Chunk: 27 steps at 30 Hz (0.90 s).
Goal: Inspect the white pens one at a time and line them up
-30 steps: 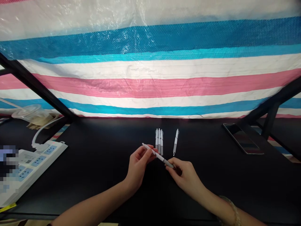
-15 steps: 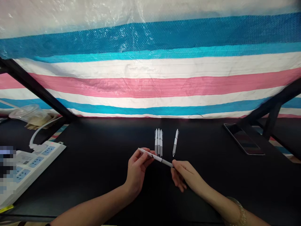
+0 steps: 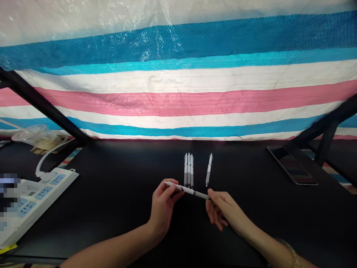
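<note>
A white pen with a grey grip (image 3: 192, 191) is held between my two hands, a little above the black table. My left hand (image 3: 164, 204) pinches its white barrel near the clicker end. At the tip end, the thumb and forefinger of my right hand (image 3: 223, 208) close on the pen, and they cover its point. Just beyond lie three similar pens (image 3: 189, 169) side by side, tips toward me. One more pen (image 3: 209, 169) lies apart to their right, also tip toward me, beyond my right hand.
At right a dark phone (image 3: 291, 165) lies on the table (image 3: 111, 178). A white power strip (image 3: 41, 201) with a plugged cable is at left, near a clear plastic cup (image 3: 35, 133). Black metal bars (image 3: 47, 106) slant at both sides before a striped tarp (image 3: 178, 104).
The held pen has shifted slightly right and down, my right hand moving right with its tip end. The grips of both hands look much the same.
</note>
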### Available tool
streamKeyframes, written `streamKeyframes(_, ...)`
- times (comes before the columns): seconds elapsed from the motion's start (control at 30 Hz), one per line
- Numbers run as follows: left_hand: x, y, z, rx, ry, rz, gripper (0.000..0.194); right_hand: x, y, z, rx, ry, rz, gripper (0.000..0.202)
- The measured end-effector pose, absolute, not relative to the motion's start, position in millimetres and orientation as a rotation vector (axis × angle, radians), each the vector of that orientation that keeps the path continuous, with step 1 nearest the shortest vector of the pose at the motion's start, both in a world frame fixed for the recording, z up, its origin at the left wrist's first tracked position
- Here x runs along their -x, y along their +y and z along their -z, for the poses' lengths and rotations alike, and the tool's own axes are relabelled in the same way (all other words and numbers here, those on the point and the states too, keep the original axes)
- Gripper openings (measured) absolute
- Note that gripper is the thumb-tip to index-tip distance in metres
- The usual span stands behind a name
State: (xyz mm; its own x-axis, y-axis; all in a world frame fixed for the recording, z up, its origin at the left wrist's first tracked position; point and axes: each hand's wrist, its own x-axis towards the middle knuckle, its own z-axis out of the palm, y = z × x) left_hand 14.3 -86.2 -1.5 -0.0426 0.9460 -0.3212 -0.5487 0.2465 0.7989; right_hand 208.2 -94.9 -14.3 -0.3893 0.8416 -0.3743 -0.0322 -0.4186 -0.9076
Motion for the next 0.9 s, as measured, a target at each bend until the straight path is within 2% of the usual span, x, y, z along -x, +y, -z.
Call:
streamKeyframes(0.17,-13.3,-86.6,3.4,-0.512,1.001,-1.3,0.006,-209.4,-94.6,10.9,1.215,-1.137,-1.759,0.041)
streamKeyframes(0.3,-14.0,-88.0,2.6,-0.534,0.996,-1.298,0.006,-209.6,-95.1,11.4,1.25,-1.107,-1.84,0.051)
streamKeyframes(0.47,-13.9,-88.2,-0.1,-0.595,1.018,-1.329,0.008,-208.1,-96.2,6.5,1.176,-1.035,-1.687,0.031)
streamKeyframes(0.9,-8.1,-81.8,-6.9,-0.684,1.016,-1.418,0.012,-222.0,-99.0,4.0,1.018,-0.693,-1.311,0.013)
